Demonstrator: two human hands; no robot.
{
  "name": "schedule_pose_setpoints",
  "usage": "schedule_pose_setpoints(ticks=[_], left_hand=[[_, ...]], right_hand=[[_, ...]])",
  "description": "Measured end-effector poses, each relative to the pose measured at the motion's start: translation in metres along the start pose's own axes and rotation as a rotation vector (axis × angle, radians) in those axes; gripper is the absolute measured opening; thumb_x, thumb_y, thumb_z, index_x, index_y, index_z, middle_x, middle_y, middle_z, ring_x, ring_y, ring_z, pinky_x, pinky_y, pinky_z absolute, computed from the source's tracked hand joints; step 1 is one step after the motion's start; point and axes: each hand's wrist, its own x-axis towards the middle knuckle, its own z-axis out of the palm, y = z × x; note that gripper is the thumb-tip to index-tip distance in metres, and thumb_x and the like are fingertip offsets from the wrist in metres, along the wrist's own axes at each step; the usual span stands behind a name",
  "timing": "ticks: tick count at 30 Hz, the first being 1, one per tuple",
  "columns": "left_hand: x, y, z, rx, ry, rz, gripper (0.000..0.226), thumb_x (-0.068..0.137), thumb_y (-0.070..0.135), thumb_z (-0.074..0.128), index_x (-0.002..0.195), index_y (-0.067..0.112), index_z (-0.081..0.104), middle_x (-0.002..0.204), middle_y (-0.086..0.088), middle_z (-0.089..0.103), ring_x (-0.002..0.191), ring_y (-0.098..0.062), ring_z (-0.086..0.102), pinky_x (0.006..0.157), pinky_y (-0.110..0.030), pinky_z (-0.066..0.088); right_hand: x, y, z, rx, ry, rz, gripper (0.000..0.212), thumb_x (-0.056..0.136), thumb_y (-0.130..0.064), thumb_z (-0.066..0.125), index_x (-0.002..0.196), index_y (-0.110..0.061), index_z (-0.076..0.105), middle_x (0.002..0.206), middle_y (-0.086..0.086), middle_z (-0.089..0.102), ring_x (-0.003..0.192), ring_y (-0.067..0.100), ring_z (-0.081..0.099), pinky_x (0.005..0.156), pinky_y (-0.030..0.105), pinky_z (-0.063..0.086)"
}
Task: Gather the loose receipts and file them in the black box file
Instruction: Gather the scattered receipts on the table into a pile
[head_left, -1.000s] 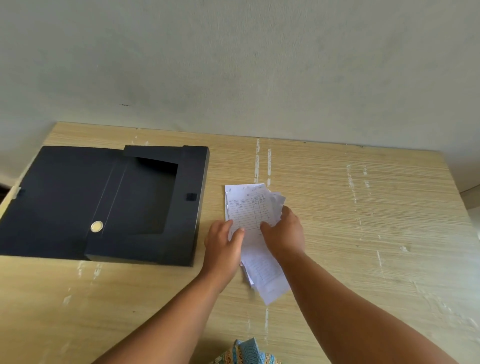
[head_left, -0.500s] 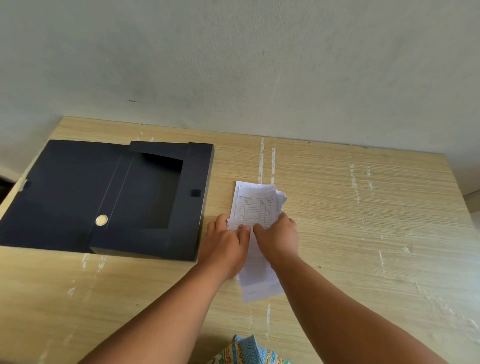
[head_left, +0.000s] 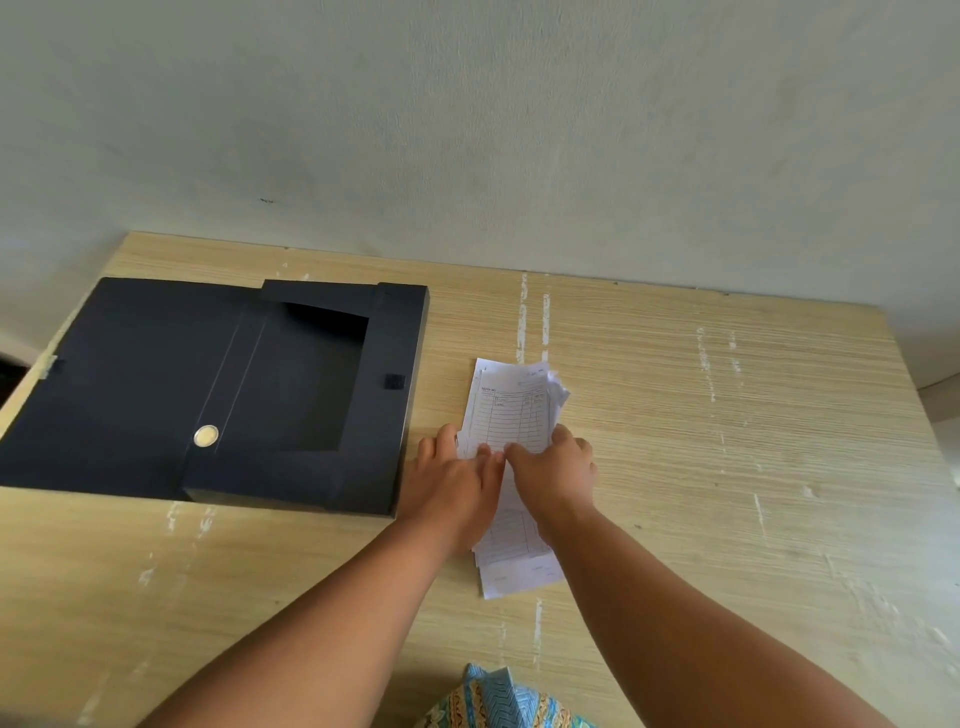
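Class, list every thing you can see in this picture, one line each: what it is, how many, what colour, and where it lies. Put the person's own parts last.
Table: one, light wood grain with pale scuff marks, filling the lower part of the view.
Wall: one, grey-white, behind the table.
Black box file: one, black, lying open on the left of the table, with a round metal stud.
Receipts: a small stack, exact count unclear, white with printed lines, right of the box file, under both hands.
Patterned cloth: one piece, blue and yellow, bottom edge of the view.
Left hand: one, pressing on the stack's left side.
Right hand: one, pressing on the stack's right side.
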Motion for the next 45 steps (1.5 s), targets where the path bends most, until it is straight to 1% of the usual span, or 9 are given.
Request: schedule_pose_setpoints(ticks=[2, 5, 18, 22, 27, 31, 35, 39, 45], left_hand=[[0.002, 0.001, -0.001, -0.019, -0.006, -0.009, 0.077, 0.095, 0.063, 0.000, 0.130, 0.032, 0.061, 0.146, 0.001, 0.036, 0.127, -0.022, 0.034, 0.101, -0.039, 0.037], [0.004, 0.000, 0.000, -0.039, -0.014, -0.025, 0.063, 0.104, 0.055, 0.013, 0.131, 0.028, 0.063, 0.149, 0.004, 0.034, 0.129, -0.019, 0.031, 0.099, -0.033, 0.034], [0.001, -0.010, -0.002, -0.246, -0.062, -0.013, 0.056, 0.101, 0.059, 0.028, 0.141, 0.033, 0.058, 0.161, 0.001, 0.032, 0.144, -0.022, 0.025, 0.118, -0.040, 0.026], [-0.006, -0.004, -0.011, -0.657, 0.025, -0.104, 0.082, 0.080, 0.076, 0.046, 0.144, 0.025, 0.049, 0.132, 0.018, 0.046, 0.122, -0.008, 0.047, 0.100, -0.036, 0.041], [-0.001, 0.010, -0.024, -1.037, -0.110, -0.270, 0.037, 0.084, 0.058, 0.071, 0.102, 0.026, 0.071, 0.097, 0.009, 0.079, 0.089, -0.012, 0.074, 0.071, -0.028, 0.051], [0.005, 0.027, -0.027, -1.047, -0.054, -0.181, 0.011, 0.091, 0.032, 0.073, 0.099, 0.024, 0.076, 0.091, 0.014, 0.081, 0.083, -0.007, 0.076, 0.069, -0.027, 0.054], [0.012, 0.045, -0.033, -1.016, 0.039, -0.058, 0.021, 0.090, 0.024, 0.075, 0.111, 0.022, 0.076, 0.102, 0.011, 0.081, 0.093, -0.006, 0.075, 0.082, -0.030, 0.056], [0.019, 0.057, -0.041, -1.026, 0.123, 0.026, 0.017, 0.088, 0.015, 0.077, 0.102, 0.025, 0.077, 0.096, 0.009, 0.081, 0.088, -0.009, 0.077, 0.078, -0.028, 0.060], [0.032, 0.072, -0.046, -1.018, 0.266, 0.089, 0.016, 0.090, 0.015, 0.076, 0.104, 0.022, 0.075, 0.093, 0.009, 0.081, 0.085, -0.006, 0.076, 0.071, -0.022, 0.059]], right_hand=[[-0.002, -0.001, -0.001, 0.083, -0.045, -0.028, 0.038, 0.090, -0.028, 0.063, 0.126, -0.020, 0.057, 0.112, -0.003, 0.065, 0.102, 0.021, 0.064, 0.079, 0.038, 0.058], [-0.002, 0.000, -0.003, 0.142, -0.103, -0.045, 0.034, 0.093, -0.024, 0.061, 0.126, -0.024, 0.057, 0.090, -0.016, 0.065, 0.081, 0.007, 0.065, 0.060, 0.026, 0.050], [0.009, 0.018, -0.021, 0.365, -0.196, 0.093, 0.018, 0.091, -0.003, 0.069, 0.109, -0.005, 0.072, 0.096, 0.008, 0.078, 0.087, 0.028, 0.076, 0.072, 0.041, 0.063], [0.011, 0.030, -0.038, 0.530, -0.300, 0.042, 0.019, 0.093, 0.000, 0.068, 0.110, -0.006, 0.073, 0.094, 0.008, 0.082, 0.085, 0.027, 0.080, 0.064, 0.034, 0.063], [0.012, 0.041, -0.061, 0.788, -0.527, -0.050, 0.028, 0.097, 0.000, 0.063, 0.124, -0.002, 0.070, 0.117, 0.023, 0.077, 0.107, 0.040, 0.074, 0.084, 0.047, 0.064], [0.009, 0.036, -0.072, 0.545, -0.324, -0.177, 0.021, 0.096, -0.009, 0.066, 0.116, -0.010, 0.074, 0.106, 0.010, 0.081, 0.102, 0.030, 0.077, 0.086, 0.046, 0.063], [0.008, 0.026, -0.084, 0.419, -0.104, -0.293, 0.008, 0.094, -0.022, 0.069, 0.097, -0.017, 0.074, 0.080, -0.001, 0.078, 0.074, 0.014, 0.074, 0.062, 0.030, 0.056], [0.011, 0.017, -0.094, 0.396, -0.013, -0.389, 0.013, 0.095, -0.020, 0.068, 0.082, -0.018, 0.069, 0.060, -0.017, 0.068, 0.055, -0.003, 0.063, 0.047, 0.011, 0.045], [0.017, 0.003, -0.098, 0.529, 0.002, -0.444, 0.011, 0.097, -0.016, 0.066, 0.098, -0.015, 0.077, 0.077, -0.014, 0.079, 0.071, -0.001, 0.072, 0.057, 0.012, 0.051]])
